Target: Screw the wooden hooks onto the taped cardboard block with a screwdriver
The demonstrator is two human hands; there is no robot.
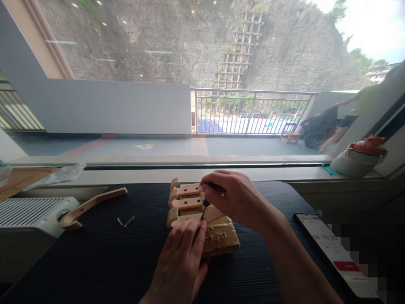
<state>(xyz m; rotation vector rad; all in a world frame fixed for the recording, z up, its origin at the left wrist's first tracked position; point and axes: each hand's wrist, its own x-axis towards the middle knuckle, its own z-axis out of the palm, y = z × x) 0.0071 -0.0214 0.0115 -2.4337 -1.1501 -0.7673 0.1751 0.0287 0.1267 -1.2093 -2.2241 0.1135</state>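
Note:
My right hand [240,200] grips the black handle of a screwdriver [206,204], held tip down over the nearest of several pale wooden hooks [185,204]. The hooks lie side by side across a tape-wrapped cardboard box [226,241], their curved ends to the left, with dark screw holes showing in them. My left hand [185,249] is closed over the nearest hook and the box edge, fingertips close to the screwdriver's tip. Whatever the tip meets is hidden by those fingers. Small screws show on the box's near part.
Left on the black table [110,261] are two loose screws [126,221] and another wooden hook [98,197]. A phone [335,253] with a running timer lies at right. A pale pot [357,160] stands on the sill. Outside the window, a person carries a black bag [321,126].

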